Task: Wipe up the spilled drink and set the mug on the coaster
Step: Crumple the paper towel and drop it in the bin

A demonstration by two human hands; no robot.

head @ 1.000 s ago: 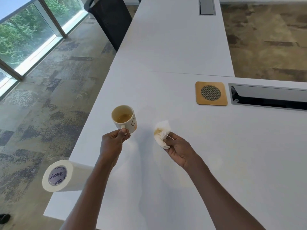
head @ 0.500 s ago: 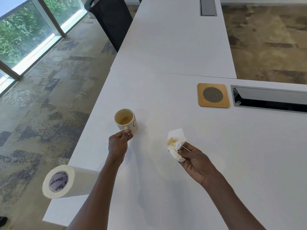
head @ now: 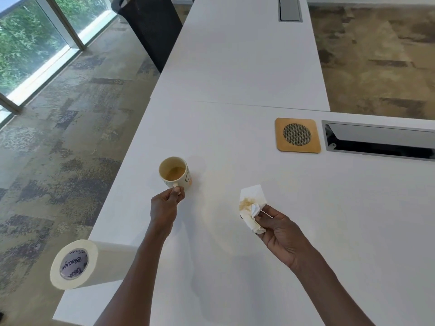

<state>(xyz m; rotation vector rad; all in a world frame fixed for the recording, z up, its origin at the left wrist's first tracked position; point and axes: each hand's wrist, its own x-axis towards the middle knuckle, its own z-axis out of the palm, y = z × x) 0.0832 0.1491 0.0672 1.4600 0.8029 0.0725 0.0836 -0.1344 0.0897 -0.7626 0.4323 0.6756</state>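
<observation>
A cream mug (head: 174,172) with some brown drink inside stands upright near the left side of the white table (head: 235,67). My left hand (head: 166,205) pinches its handle. To the right, my right hand (head: 281,234) grips a crumpled white paper towel (head: 251,208) stained brown. A faint yellowish smear (head: 211,208) shows on the table between the hands. The square wooden coaster (head: 298,135) with a round mesh centre lies at the far right, apart from the mug.
A paper towel roll (head: 75,264) lies at the table's front left corner, overhanging the edge. A cable slot (head: 379,140) opens right of the coaster. A black chair (head: 150,27) stands at the far left side.
The mug has come down from the air and now appears to stand on the table, still held by its handle. My right hand with the stained towel has moved right, away from the mug.
</observation>
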